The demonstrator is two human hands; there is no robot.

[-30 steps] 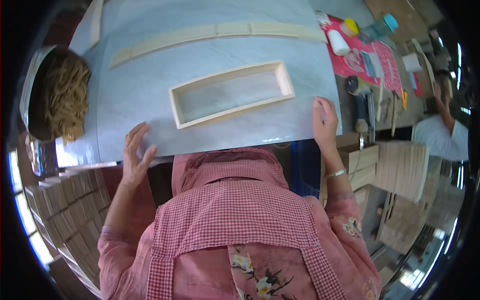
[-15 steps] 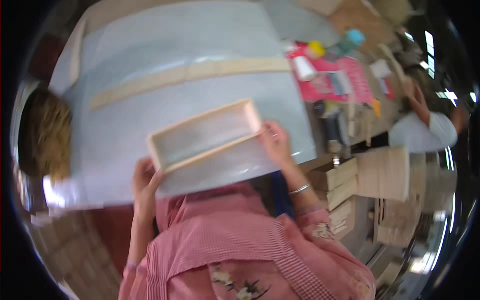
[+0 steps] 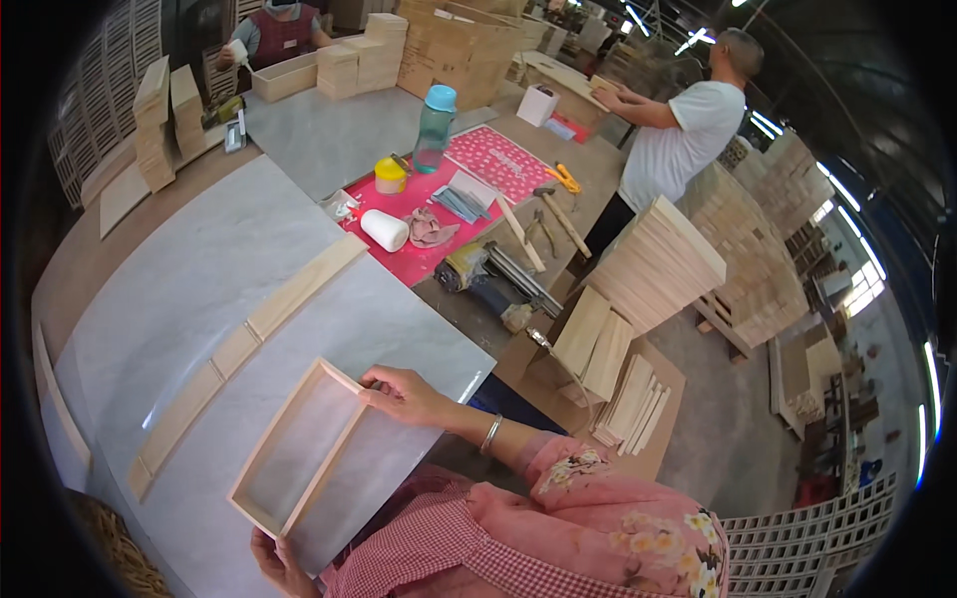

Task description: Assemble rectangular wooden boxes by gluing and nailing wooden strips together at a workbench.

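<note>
A: Where is the rectangular wooden frame [image 3: 327,461]?
B: Nearer the wearer than the red mat [image 3: 409,265], below and left of it in view, over the grey tabletop [image 3: 199,239]. I can't tell whether it rests there or is raised a little.
A: And the right hand [image 3: 404,394]?
B: At the end of the frame toward the red mat. Its thumb and fingers are closed on the rim by the corner.
A: What about the left hand [image 3: 279,565]?
B: Farther from the red mat, touching a corner at the frame's other end. Much of it is hidden, so I can't tell how firmly its fingers close, if they do.
A: What else lies around?
B: A long wooden strip [image 3: 289,304] lies to the left of the red mat, one end near it. On the mat, a white bottle [image 3: 385,230] lies on its side next to a crumpled pink cloth [image 3: 431,229]; a yellow tub [image 3: 391,176] and a turquoise-capped bottle [image 3: 435,130] stand there too.
A: To the right?
B: Right of the red mat there's a hammer [image 3: 565,221], then stacked boards [image 3: 663,264]. Past them stands a person in a white shirt [image 3: 683,130].
</note>
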